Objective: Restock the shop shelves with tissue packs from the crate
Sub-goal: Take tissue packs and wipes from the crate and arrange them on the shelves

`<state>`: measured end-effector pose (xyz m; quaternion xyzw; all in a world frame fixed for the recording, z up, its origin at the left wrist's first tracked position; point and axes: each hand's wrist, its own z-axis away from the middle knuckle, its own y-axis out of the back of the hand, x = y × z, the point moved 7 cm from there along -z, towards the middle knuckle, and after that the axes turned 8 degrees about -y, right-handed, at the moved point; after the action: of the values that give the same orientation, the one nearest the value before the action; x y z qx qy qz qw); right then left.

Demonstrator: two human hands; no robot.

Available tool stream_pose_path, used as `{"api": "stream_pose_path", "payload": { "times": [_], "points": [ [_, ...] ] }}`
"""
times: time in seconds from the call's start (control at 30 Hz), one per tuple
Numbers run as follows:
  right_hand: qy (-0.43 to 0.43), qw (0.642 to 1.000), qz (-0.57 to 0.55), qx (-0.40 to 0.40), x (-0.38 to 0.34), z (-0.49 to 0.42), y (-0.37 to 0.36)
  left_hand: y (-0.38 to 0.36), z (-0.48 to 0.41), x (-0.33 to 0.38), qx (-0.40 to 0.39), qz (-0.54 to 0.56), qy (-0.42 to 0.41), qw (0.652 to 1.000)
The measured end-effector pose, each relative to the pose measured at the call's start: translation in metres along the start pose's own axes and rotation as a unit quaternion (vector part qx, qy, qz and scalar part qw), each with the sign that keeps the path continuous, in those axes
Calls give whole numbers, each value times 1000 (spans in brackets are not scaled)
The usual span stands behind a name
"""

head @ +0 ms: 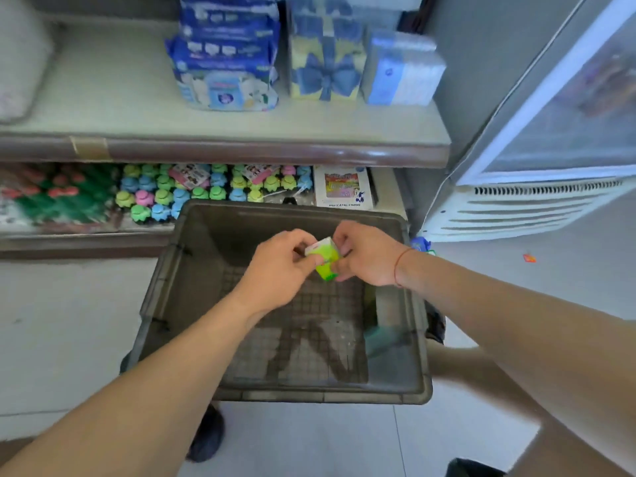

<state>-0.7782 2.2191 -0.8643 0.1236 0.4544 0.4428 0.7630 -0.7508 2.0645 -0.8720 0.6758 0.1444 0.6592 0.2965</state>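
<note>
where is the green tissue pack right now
In the head view the green tissue pack is near centre frame, pinched between the left hand and the right hand, above the dark crate.

green tissue pack held above dark crate

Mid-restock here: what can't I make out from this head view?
All in the head view:
- green pack: print and full shape, covered by left hand and right hand.
- teal-green thing at the right inside the crate: blurred, identity unclear.
- shelf packs: labels blurred.
- cooler: contents hazy behind its door.
</note>
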Motion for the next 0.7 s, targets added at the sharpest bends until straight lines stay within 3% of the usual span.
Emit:
{"api": "stream_pose_path", "payload": {
  "times": [0.13,0.3,0.5,0.7],
  "points": [
    [22,994,-102,-29,-33,47,46,48,-5,87,-23,-39,-65,997],
    [95,981,-141,98,-72,94,136,113,-34,195,8,-121,-150,981],
    [200,898,-352,173,-103,147,250,183,-87,343,70,-226,-242,941],
    [226,853,-410,232,-96,168,318,222,-140,456,131,-328,-297,887]
  ]
}}
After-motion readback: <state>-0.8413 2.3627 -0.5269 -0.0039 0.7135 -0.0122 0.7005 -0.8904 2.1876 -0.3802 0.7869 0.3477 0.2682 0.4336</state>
